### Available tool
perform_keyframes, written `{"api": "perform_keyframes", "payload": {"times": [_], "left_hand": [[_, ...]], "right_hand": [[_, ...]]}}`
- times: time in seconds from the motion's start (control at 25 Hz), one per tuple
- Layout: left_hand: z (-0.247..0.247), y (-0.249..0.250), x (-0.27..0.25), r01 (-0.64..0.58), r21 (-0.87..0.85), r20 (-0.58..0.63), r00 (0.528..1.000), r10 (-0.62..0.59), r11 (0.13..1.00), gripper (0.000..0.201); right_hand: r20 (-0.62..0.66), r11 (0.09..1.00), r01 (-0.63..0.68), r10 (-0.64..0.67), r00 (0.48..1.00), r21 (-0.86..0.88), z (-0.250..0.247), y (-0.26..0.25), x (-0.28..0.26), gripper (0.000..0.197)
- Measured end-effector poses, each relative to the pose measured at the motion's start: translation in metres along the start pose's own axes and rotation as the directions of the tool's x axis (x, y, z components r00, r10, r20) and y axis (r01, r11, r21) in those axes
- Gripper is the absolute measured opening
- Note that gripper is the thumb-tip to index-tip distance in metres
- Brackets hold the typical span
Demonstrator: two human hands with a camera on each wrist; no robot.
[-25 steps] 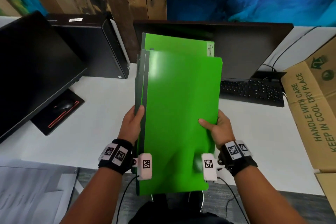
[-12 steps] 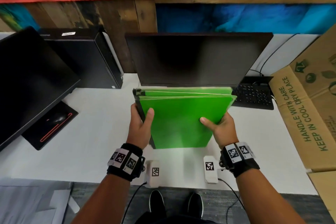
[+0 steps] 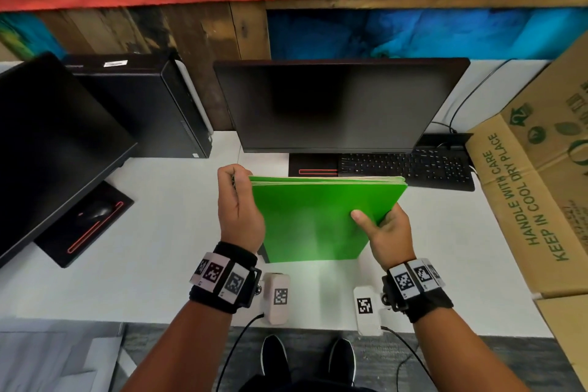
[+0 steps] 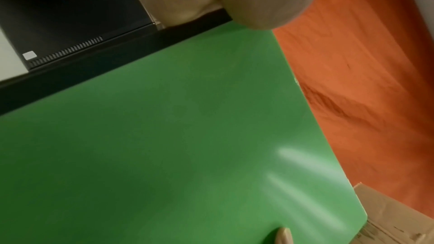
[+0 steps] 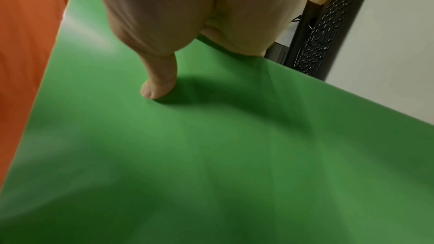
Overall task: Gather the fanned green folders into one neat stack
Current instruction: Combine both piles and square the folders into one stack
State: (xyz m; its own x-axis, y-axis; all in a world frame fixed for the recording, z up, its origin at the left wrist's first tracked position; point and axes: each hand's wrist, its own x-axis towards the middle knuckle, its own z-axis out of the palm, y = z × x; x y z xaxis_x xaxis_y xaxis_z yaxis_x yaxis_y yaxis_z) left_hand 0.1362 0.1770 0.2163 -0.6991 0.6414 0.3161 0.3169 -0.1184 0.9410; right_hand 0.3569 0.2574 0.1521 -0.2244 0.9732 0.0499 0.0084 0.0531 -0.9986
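Several green folders (image 3: 315,219) stand nearly upright as one bundle on the white desk (image 3: 159,232), their top edges roughly level. My left hand (image 3: 238,204) grips the bundle's left, black-spined side near the top, fingers curled over the edge. My right hand (image 3: 381,226) holds the right side, thumb pressed on the front cover and fingers hidden behind. The left wrist view shows the green cover (image 4: 187,136) and its dark spine. In the right wrist view my thumb (image 5: 159,83) lies on the green cover (image 5: 211,155).
A black monitor (image 3: 337,105) stands right behind the folders, with a keyboard (image 3: 407,165) at its right. Another monitor (image 3: 54,143) and a black computer case (image 3: 152,105) stand at left. A cardboard box (image 3: 534,188) leans at right. Papers (image 3: 47,360) lie lower left.
The folders came down from a raised, fanned hold to stand on the desk with edges evened. My left hand slid up to the top left corner.
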Motion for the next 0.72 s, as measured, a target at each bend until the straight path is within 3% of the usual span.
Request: {"api": "perform_keyframes", "payload": {"times": [0.12,0.24,0.32,0.6,0.72], "left_hand": [[-0.003,-0.022,-0.010,0.068,-0.009,0.030,0.997,-0.068,0.998,0.025],[-0.013,-0.072,-0.047,0.193,0.100,0.205,0.956,-0.210,0.976,0.015],[-0.021,-0.100,-0.068,0.160,0.210,0.261,0.941,-0.213,0.964,0.017],[-0.052,-0.094,-0.021,0.075,0.315,0.140,0.982,-0.124,0.946,0.023],[-0.086,-0.105,0.003,0.141,0.382,0.087,0.979,-0.187,0.913,0.020]], "right_hand": [[-0.023,1.000,-0.010,0.009,1.000,-0.023,0.000,0.005,-0.001,0.034],[-0.023,0.994,-0.067,0.065,0.998,-0.082,0.001,0.018,-0.007,0.032],[-0.031,0.989,-0.100,0.097,0.995,-0.111,0.004,0.025,-0.010,0.037],[-0.076,0.984,-0.145,0.138,0.988,-0.102,0.055,0.011,0.011,0.033],[-0.049,0.964,-0.226,0.221,0.974,-0.140,0.098,0.011,0.017,0.034]]}}
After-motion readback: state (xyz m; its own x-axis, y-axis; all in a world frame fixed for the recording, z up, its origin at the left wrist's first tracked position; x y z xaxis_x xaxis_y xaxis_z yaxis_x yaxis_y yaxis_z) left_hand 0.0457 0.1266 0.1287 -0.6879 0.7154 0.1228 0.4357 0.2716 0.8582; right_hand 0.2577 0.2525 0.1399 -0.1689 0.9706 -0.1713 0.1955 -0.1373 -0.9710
